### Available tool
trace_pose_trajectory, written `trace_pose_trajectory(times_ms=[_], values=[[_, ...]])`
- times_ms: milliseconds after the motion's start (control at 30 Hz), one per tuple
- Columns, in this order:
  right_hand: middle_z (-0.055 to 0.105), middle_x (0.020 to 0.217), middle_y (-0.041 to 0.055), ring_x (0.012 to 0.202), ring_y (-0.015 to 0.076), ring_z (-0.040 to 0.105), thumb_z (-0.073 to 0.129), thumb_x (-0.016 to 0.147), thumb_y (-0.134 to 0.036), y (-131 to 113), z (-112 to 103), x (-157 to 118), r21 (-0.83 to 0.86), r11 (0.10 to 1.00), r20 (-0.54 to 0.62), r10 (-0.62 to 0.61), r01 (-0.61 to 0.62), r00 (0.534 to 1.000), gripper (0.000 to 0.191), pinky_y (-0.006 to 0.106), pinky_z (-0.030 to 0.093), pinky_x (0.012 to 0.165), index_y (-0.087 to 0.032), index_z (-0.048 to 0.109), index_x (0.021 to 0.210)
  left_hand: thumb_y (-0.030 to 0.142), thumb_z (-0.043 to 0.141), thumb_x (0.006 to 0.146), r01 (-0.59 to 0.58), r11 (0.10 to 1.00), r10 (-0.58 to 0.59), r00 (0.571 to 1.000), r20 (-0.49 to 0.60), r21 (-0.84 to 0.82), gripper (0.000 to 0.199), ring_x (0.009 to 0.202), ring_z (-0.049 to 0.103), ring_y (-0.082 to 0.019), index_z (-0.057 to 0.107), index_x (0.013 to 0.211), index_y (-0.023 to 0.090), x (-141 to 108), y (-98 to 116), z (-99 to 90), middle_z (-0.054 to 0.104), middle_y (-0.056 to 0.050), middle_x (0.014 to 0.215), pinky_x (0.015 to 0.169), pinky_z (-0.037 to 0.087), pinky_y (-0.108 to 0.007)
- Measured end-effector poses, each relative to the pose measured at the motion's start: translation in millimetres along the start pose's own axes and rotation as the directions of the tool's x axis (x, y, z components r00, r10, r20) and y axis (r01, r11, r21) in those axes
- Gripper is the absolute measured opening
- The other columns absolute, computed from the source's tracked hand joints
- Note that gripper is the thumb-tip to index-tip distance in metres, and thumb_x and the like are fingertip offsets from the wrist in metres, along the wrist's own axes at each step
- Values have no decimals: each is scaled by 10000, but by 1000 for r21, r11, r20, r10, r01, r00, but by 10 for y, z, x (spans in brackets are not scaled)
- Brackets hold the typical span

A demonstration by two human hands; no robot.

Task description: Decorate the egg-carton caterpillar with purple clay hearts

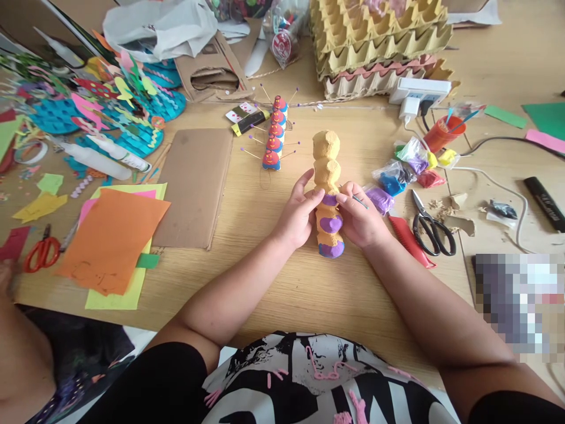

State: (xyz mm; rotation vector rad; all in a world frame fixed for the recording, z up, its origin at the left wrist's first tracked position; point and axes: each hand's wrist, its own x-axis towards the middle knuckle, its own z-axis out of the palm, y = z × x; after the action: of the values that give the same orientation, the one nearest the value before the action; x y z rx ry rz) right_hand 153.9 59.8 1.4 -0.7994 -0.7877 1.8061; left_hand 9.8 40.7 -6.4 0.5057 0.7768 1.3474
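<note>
A strip of egg-carton cups (326, 171), yellowish-brown with purple clay (331, 224) on the cups nearest me, stands lengthwise before me. Along its left side my left hand (298, 215) is closed, thumb on top by a purple patch. My right hand (362, 221) presses its thumb at the right end of that same patch. A thin, dark stick-like tool (360, 201) pokes out between the right hand's fingers; its tip is hidden. Farther off stands a row of painted red and blue carton cups (274, 132) with faces and purple-tipped sticks.
Bagged clay (391, 184), black scissors (430, 227) and a red comb-like piece (408, 241) lie to the right. Cardboard (194, 182) and an orange sheet (117, 241) are left. Egg trays (375, 53) are stacked behind, near a power strip (419, 89). Another person's arm (22, 353) shows at left.
</note>
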Motion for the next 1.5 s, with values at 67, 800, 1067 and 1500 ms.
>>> trace_pose_trajectory(times_ms=[67,800,1067,1500], values=[[525,696,-86,634,96,469,1096,589,-420,-8,10,-1,-12,1000,-1,2,-2,1000,670,224,366,561,-246,471,756,385,932,830,1,1000,-1,1000,8,3,827,1205,763,-233,544,1559,336,-3,5,-4,806,-18,1186,1092,534,-377],[576,709,-66,670,118,527,1083,626,-452,39,-50,55,46,999,0,12,-12,1000,619,247,414,609,-244,514,748,414,944,826,5,999,-3,999,49,-34,779,1126,763,-192,601,1521,336,-9,8,5,802,2,1149,1032,551,-330],[569,719,-67,660,115,513,1065,662,-448,35,-26,16,16,1000,25,21,-22,999,628,249,410,581,-249,477,754,296,970,759,20,1000,-20,1000,-22,4,829,978,763,-180,577,1488,319,-32,23,32,777,32,995,982,560,-349],[538,695,-78,633,98,500,1089,609,-384,60,-53,47,55,998,-3,30,-29,1000,669,224,376,541,-243,452,754,345,950,801,43,999,-42,998,47,-6,638,995,760,-155,670,1372,291,-28,19,22,807,11,1072,965,575,-296]])
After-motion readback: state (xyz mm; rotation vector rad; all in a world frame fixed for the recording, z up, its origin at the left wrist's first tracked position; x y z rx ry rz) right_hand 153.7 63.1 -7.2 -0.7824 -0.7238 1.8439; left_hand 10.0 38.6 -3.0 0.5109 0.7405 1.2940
